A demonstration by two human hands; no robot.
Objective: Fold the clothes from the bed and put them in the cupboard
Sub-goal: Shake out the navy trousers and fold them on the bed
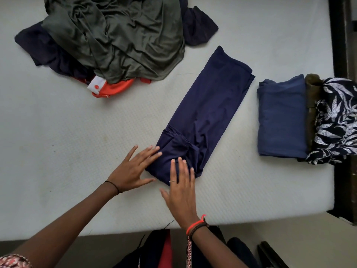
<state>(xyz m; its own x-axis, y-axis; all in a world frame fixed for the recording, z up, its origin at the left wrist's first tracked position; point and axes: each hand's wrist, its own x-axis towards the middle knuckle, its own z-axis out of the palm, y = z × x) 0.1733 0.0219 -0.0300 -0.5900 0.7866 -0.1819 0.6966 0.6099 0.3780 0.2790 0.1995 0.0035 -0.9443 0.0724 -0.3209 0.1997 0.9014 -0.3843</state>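
Bed [58,132]: pale mattress, the working surface; everything listed lies on it, beyond or beside the fingers.

Unfolded heap [116,39]: olive-grey garment crumpled over dark navy and orange-red pieces, well beyond the left fingers, up and to their left. Judged to be the stock yet to be folded, kept apart from the working space.

Navy garment [208,113]: the item in hand. Folded into a long narrow strip, running from under both sets of fingers diagonally away to the upper right. Laid flat, probably so the strip can be doubled end over end.

Folded stack [282,117]: a blue piece, an olive piece and a leaf-print piece, side by side, well off to the right of the right fingers, near the bed's edge. Judged finished and waiting for the cupboard, which is not in view.

Left hand [131,171]: fingers [152,151] spread wide and flat, tips touching the near left edge of the navy garment, thumb on the mattress. Gripping nothing; it appears to be pressing or smoothing.

Right hand [181,192]: fingers [182,167] straight and nearly together, lying flat on the garment's near end, palm over the mattress. Holding nothing; a pressing contact only. Ring on one finger; red and dark bands at the wrist.
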